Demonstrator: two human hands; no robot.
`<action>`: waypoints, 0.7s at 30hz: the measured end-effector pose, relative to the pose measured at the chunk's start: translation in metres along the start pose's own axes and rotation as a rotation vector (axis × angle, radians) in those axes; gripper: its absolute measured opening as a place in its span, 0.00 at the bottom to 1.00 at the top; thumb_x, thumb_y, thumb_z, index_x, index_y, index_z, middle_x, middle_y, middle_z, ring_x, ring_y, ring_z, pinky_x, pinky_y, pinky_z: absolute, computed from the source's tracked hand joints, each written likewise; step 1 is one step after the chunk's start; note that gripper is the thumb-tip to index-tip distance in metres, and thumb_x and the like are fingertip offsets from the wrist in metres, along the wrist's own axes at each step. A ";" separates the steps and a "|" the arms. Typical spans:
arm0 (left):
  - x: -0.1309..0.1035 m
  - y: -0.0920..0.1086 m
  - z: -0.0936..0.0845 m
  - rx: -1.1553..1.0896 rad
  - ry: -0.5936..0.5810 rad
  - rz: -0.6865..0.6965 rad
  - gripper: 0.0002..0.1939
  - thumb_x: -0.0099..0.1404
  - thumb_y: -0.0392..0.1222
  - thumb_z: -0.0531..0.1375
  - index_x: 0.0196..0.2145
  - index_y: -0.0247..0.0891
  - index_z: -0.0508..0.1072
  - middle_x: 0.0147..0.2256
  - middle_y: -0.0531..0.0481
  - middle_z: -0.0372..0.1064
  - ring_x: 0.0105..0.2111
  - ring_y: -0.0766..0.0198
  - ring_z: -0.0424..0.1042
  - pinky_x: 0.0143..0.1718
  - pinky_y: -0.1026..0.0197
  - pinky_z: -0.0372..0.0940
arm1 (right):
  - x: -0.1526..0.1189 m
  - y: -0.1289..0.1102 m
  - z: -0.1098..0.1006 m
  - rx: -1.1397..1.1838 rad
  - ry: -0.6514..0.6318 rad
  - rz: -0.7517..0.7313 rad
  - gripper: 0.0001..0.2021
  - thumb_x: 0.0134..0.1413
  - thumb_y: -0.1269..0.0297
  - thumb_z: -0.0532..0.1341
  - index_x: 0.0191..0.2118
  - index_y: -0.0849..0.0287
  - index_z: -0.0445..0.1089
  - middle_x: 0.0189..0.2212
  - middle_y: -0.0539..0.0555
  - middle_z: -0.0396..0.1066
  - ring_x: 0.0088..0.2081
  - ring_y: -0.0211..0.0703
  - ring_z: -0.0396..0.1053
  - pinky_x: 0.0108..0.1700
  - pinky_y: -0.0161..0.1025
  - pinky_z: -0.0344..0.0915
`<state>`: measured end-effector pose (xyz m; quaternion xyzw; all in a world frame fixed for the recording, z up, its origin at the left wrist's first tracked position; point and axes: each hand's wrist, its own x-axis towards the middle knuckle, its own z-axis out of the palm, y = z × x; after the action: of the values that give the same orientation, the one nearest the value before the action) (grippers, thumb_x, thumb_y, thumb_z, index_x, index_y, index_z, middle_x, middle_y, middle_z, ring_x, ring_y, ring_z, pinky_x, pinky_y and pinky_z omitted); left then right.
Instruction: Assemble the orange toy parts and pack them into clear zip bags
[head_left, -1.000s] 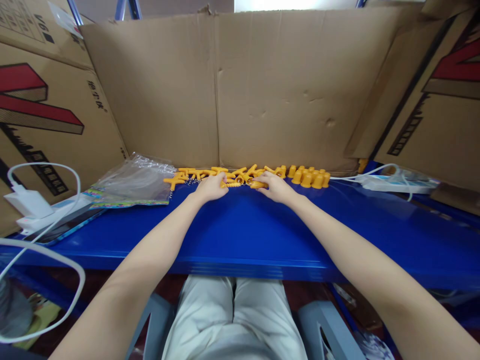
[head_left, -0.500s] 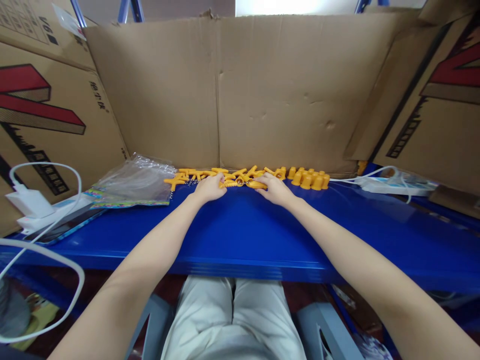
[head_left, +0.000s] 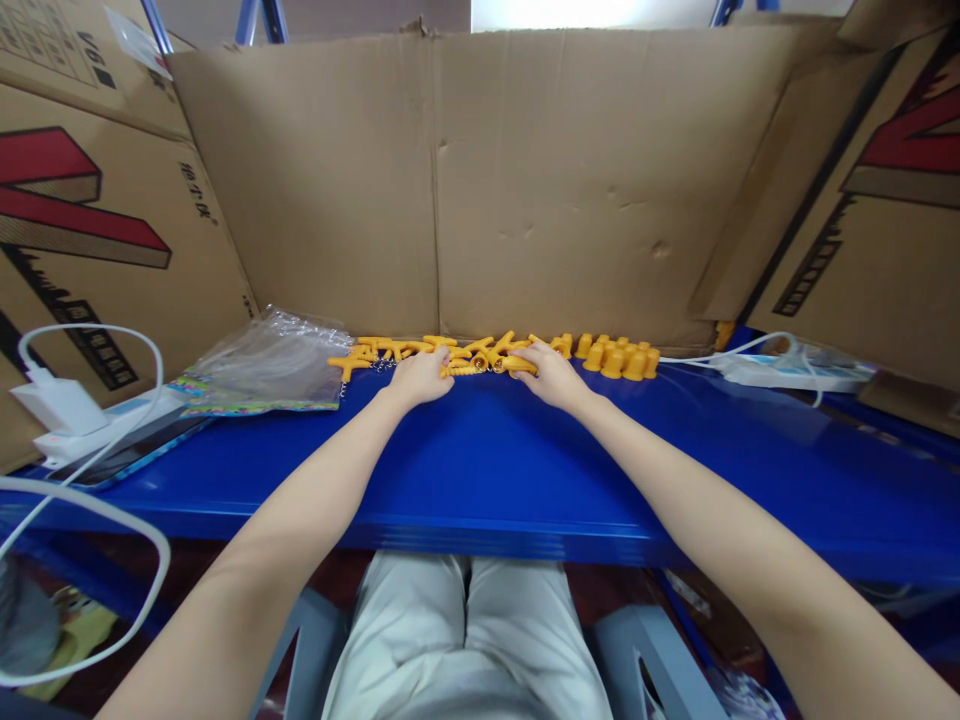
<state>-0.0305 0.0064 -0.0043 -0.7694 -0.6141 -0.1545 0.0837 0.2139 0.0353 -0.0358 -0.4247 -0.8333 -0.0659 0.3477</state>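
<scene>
two grips, left hand (head_left: pixel 421 378) and right hand (head_left: pixel 555 376), tight on yellow pieces (head_left: pixel 466 369), blue tabletop (head_left: pixel 480 450) beneath, cardboard panel (head_left: pixel 540 180) behind

There are at least seven yellow cups (head_left: pixel 613 360) and two power strips (head_left: pixel 757 371).

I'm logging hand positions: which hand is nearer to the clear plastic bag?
Left. The left hand is to the right of the clear plastic bag, apart from it; the right hand is farther right.

"V6" (head_left: pixel 90 48) on left carton (head_left: pixel 139 180), Chinese lettering (head_left: pixel 196 190) (blurred)
</scene>
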 end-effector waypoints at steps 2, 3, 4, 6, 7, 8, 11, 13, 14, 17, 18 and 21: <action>0.000 0.001 0.000 -0.004 0.000 -0.001 0.17 0.56 0.43 0.55 0.44 0.41 0.68 0.41 0.41 0.73 0.43 0.46 0.73 0.42 0.51 0.65 | 0.000 -0.002 -0.001 0.003 -0.011 -0.017 0.17 0.54 0.69 0.61 0.51 0.58 0.71 0.44 0.60 0.70 0.48 0.51 0.68 0.54 0.51 0.62; -0.001 0.002 0.000 -0.004 0.001 -0.001 0.17 0.56 0.43 0.55 0.44 0.41 0.68 0.40 0.41 0.73 0.43 0.46 0.72 0.43 0.51 0.65 | 0.000 -0.004 -0.001 0.003 -0.016 -0.030 0.18 0.54 0.69 0.60 0.51 0.58 0.71 0.44 0.60 0.70 0.48 0.51 0.68 0.53 0.51 0.63; -0.001 0.003 0.000 -0.002 0.001 0.000 0.17 0.56 0.43 0.55 0.44 0.41 0.68 0.40 0.41 0.73 0.43 0.46 0.72 0.43 0.51 0.65 | 0.000 -0.005 0.000 0.001 -0.021 -0.044 0.18 0.54 0.69 0.60 0.51 0.57 0.71 0.43 0.59 0.70 0.48 0.50 0.68 0.53 0.51 0.63; -0.001 0.004 0.000 0.007 -0.002 0.006 0.17 0.56 0.43 0.55 0.45 0.42 0.68 0.40 0.42 0.73 0.43 0.46 0.72 0.43 0.51 0.65 | 0.001 -0.006 0.000 -0.009 -0.029 -0.068 0.17 0.54 0.69 0.60 0.51 0.58 0.71 0.43 0.59 0.70 0.47 0.49 0.68 0.52 0.49 0.63; -0.001 0.005 0.001 0.011 -0.003 0.009 0.18 0.56 0.43 0.55 0.45 0.42 0.68 0.40 0.42 0.73 0.43 0.47 0.72 0.43 0.52 0.65 | 0.001 -0.006 0.000 -0.017 -0.031 -0.074 0.17 0.54 0.70 0.60 0.51 0.58 0.71 0.42 0.59 0.70 0.47 0.49 0.68 0.52 0.49 0.63; -0.001 0.005 0.001 0.013 -0.003 0.008 0.18 0.56 0.43 0.55 0.45 0.42 0.68 0.39 0.43 0.73 0.44 0.47 0.72 0.43 0.52 0.65 | 0.001 -0.006 0.000 -0.024 -0.032 -0.075 0.17 0.54 0.71 0.60 0.51 0.58 0.71 0.42 0.59 0.70 0.47 0.49 0.68 0.52 0.49 0.63; 0.000 0.003 0.001 0.005 0.006 -0.007 0.17 0.56 0.43 0.56 0.45 0.43 0.68 0.40 0.43 0.73 0.43 0.48 0.73 0.43 0.53 0.65 | 0.000 -0.003 0.000 -0.048 -0.028 -0.048 0.17 0.53 0.72 0.60 0.50 0.56 0.72 0.43 0.58 0.70 0.46 0.49 0.68 0.52 0.49 0.64; 0.000 0.002 0.001 -0.003 0.014 -0.011 0.17 0.56 0.43 0.56 0.44 0.42 0.68 0.40 0.42 0.73 0.43 0.47 0.73 0.43 0.52 0.65 | 0.000 -0.002 -0.001 -0.062 -0.035 -0.021 0.18 0.53 0.72 0.60 0.50 0.54 0.72 0.42 0.57 0.70 0.46 0.49 0.69 0.51 0.49 0.65; 0.000 0.002 0.001 -0.005 0.016 -0.008 0.17 0.56 0.42 0.56 0.44 0.42 0.68 0.40 0.42 0.73 0.43 0.47 0.73 0.42 0.52 0.65 | -0.001 -0.001 -0.001 -0.066 -0.042 -0.012 0.18 0.53 0.72 0.60 0.50 0.54 0.72 0.42 0.57 0.69 0.46 0.49 0.69 0.51 0.49 0.65; 0.001 0.001 0.002 0.005 0.013 0.000 0.17 0.56 0.43 0.56 0.44 0.42 0.68 0.40 0.41 0.73 0.43 0.46 0.73 0.42 0.51 0.65 | -0.002 -0.004 -0.002 -0.063 -0.067 -0.006 0.18 0.53 0.72 0.60 0.50 0.56 0.72 0.43 0.59 0.69 0.46 0.50 0.69 0.51 0.49 0.65; 0.001 0.002 0.002 0.010 0.011 0.002 0.17 0.56 0.43 0.56 0.44 0.42 0.68 0.40 0.42 0.73 0.43 0.46 0.73 0.42 0.51 0.65 | -0.002 -0.006 -0.002 -0.059 -0.076 -0.006 0.18 0.53 0.72 0.60 0.51 0.56 0.72 0.43 0.59 0.69 0.46 0.50 0.69 0.51 0.49 0.65; 0.001 0.004 0.003 -0.003 0.012 0.027 0.17 0.56 0.42 0.56 0.45 0.42 0.69 0.40 0.42 0.73 0.44 0.47 0.72 0.44 0.51 0.65 | -0.002 -0.011 0.000 -0.037 -0.101 -0.015 0.19 0.54 0.71 0.61 0.52 0.54 0.71 0.42 0.58 0.69 0.45 0.49 0.69 0.49 0.48 0.66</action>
<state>-0.0258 0.0069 -0.0066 -0.7767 -0.6030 -0.1590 0.0882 0.2062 0.0267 -0.0353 -0.4274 -0.8517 -0.0621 0.2967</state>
